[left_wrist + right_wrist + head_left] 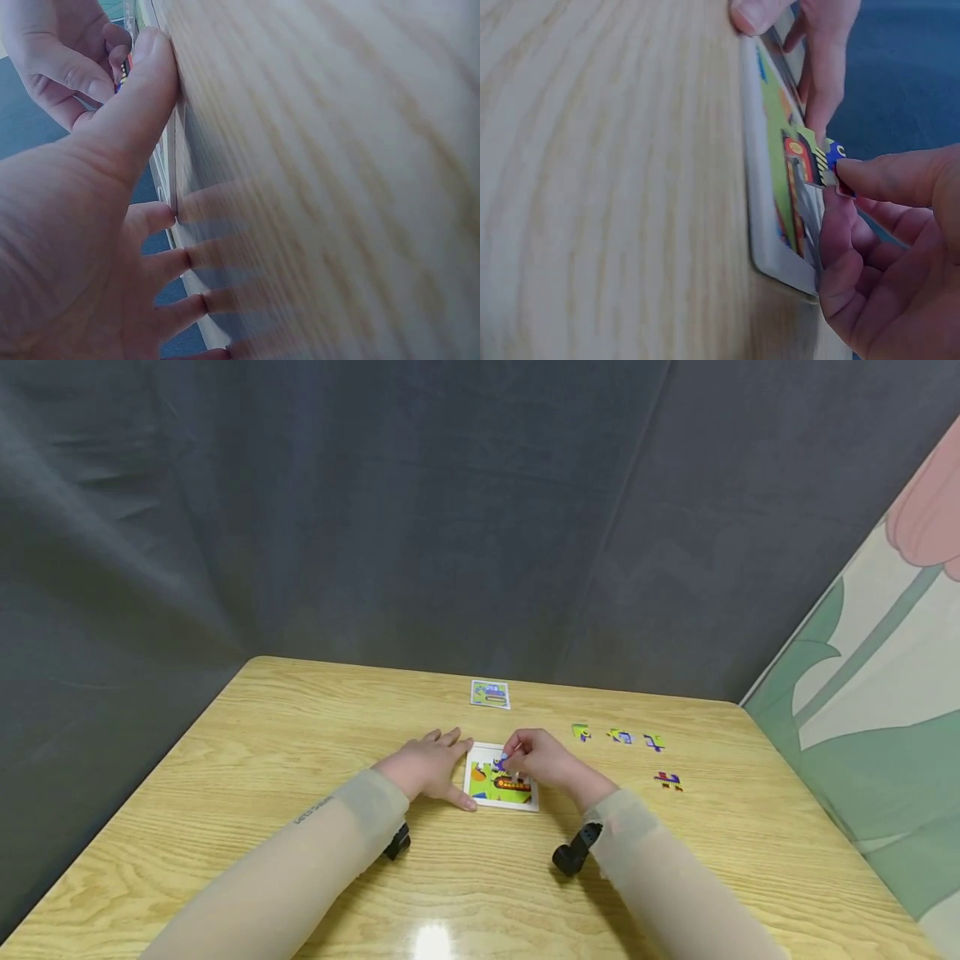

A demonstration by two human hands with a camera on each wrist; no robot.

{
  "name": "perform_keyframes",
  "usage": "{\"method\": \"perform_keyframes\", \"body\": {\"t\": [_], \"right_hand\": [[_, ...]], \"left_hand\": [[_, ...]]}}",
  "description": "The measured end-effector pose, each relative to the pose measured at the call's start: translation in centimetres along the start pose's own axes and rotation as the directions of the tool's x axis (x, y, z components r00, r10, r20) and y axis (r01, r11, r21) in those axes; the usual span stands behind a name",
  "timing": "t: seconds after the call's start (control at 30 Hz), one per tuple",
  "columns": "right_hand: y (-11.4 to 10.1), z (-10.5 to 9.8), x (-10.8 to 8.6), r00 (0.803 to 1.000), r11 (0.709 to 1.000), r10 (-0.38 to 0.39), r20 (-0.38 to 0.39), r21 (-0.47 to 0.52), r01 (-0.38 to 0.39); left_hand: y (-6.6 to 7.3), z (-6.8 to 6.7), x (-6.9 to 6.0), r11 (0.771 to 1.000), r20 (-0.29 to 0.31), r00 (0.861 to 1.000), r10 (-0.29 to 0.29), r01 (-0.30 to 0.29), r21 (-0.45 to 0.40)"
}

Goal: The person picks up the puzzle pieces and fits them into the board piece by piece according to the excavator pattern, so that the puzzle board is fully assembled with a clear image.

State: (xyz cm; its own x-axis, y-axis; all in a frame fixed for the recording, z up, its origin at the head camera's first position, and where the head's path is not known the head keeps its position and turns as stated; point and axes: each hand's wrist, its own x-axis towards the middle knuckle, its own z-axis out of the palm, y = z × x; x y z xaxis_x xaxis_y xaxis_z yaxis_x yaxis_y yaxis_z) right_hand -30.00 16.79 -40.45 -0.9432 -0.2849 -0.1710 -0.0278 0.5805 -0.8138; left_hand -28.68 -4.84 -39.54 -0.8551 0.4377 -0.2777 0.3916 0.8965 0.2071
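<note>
A square puzzle tray (504, 805) with a white frame lies on the table, with green, orange and red puzzle parts inside it. My right hand (542, 760) pinches a puzzle piece (821, 159) between thumb and fingertips, over the tray. In the right wrist view that piece shows blue, yellow, black and red. My left hand (429, 768) rests at the tray's left side with its fingers spread. Its thumb (142, 90) lies along the near left corner, and the other fingertips touch the table and the tray's edge.
Several loose puzzle pieces lie to the right, among them a green one (581, 732), a blue and white one (621, 737), a purple one (654, 742) and a red one (667, 781). A picture card (491, 694) lies behind the tray. A dark curtain (450, 527) hangs behind the table.
</note>
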Motion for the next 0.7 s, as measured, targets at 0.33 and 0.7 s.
{"method": "perform_keyframes", "body": {"t": [0.33,0.7], "right_hand": [[0.1,0.8,0.0,0.998,0.995,-0.004,-0.062,-0.098,-0.002],[0.2,1.2,0.1,0.997,0.987,-0.021,-0.078,-0.159,0.008]], "left_hand": [[-0.1,0.1,0.0,1.000,0.005,1.000,0.004,-0.004,-0.005],[-0.3,0.3,0.2,1.000,0.002,1.000,0.009,-0.009,-0.005]]}}
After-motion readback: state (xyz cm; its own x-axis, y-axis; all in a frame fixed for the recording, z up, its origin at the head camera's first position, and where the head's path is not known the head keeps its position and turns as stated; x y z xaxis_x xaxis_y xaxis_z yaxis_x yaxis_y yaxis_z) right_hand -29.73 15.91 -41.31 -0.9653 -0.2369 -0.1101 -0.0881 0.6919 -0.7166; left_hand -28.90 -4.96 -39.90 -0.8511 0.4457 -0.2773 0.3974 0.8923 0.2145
